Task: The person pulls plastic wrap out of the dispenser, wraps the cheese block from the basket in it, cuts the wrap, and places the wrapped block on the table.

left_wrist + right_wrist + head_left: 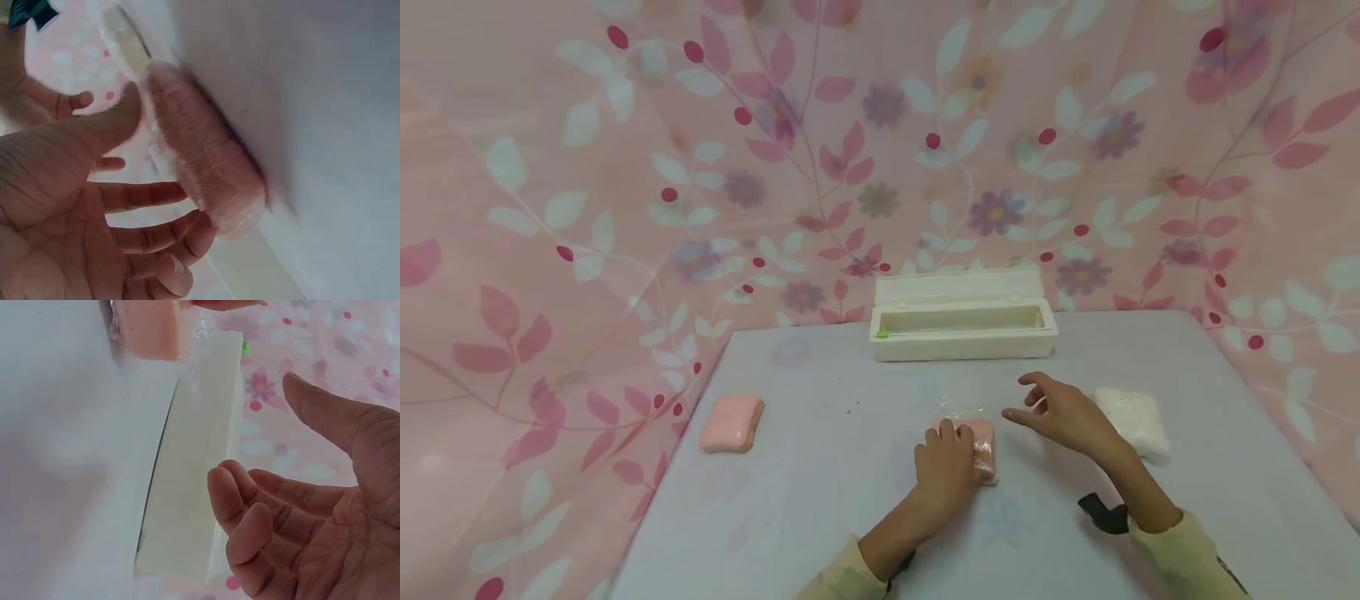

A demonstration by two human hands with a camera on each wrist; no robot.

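On the table in front of me lies a pink soap-like block (985,450) wrapped in clear film, with a loose edge of film past its far side. My left hand (946,468) lies over its left part, thumb and fingers at its edges; the left wrist view shows the wrapped block (200,147) between thumb and fingertips. To the right of it, my right hand (1063,414) hovers above the table and holds nothing. In the right wrist view the right hand (306,512) has its thumb apart from loosely bent fingers.
At the back stands a long white box (962,346) with its lid raised and a green slider (882,334) on its front edge. Another pink block (732,423) lies at the left. A white block (1131,423) lies at the right, beyond my right wrist. A floral curtain (880,167) hangs behind.
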